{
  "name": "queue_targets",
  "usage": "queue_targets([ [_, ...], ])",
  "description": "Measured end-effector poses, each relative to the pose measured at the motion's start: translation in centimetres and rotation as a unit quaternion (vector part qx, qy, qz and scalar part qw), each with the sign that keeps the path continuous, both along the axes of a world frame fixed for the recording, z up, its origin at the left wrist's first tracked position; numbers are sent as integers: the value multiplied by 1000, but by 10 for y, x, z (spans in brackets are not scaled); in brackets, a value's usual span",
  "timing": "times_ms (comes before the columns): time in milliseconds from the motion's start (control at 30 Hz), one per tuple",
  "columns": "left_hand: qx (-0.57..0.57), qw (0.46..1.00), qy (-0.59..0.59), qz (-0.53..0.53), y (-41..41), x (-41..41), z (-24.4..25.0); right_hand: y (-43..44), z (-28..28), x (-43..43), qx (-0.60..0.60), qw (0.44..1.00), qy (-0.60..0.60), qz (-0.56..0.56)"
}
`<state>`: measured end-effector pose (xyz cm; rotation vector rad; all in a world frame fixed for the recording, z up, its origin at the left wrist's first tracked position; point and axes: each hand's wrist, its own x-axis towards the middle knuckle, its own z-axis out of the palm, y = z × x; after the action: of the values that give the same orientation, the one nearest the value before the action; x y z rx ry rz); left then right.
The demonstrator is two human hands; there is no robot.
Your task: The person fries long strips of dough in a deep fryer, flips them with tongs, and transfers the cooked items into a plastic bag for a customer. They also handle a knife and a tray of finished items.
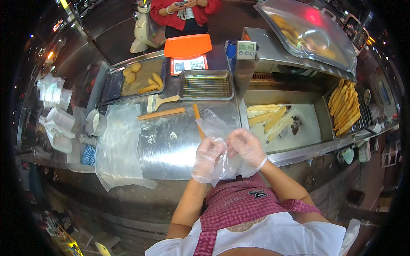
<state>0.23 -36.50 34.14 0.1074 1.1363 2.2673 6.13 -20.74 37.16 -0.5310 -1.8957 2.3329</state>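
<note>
Both my hands wear thin clear plastic gloves and are close together over the front edge of the steel counter (163, 137). My left hand (207, 155) grips a clear plastic bag (221, 168), which hangs crumpled between the hands. Beside it, my right hand (246, 145) has curled fingers at the plastic; whether they pinch it is hidden. Just beyond, another piece of clear film (209, 126) lies across a thin wooden stick (198, 118). A second stick (161, 113) and a wide wooden-handled brush (161, 101) lie farther left.
Right of my hands, fried dough sticks (275, 119) float in a fryer (315, 128); more fill a wire rack (344, 108). A wire-racked tray (206, 84), an orange scale (189, 46) and a pastry tray (115, 68) stand behind. Plastic sheeting (118, 144) covers the left. A person (184, 14) stands opposite.
</note>
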Motion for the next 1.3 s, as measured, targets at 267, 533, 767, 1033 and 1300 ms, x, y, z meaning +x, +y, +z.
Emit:
queue_targets([
  [267, -109, 991, 37, -65, -9, -4, -14, -1, -5, 3, 145, 989, -20, 14],
  [533, -180, 980, 31, -81, -3, 0, -5, -2, -11, 10, 218, 976, -5, 11],
  [767, -120, 991, 8, -56, 6, 3, -9, -2, -23, 13, 91, 993, -57, -52],
  [1033, -155, 987, 39, 7, 21, 5, -24, -3, -26, 15, 236, 963, 103, -82],
  [1300, -56, 948, -114, 291, -2, -65, -23, 87, -87, 26, 199, 957, -79, -197],
])
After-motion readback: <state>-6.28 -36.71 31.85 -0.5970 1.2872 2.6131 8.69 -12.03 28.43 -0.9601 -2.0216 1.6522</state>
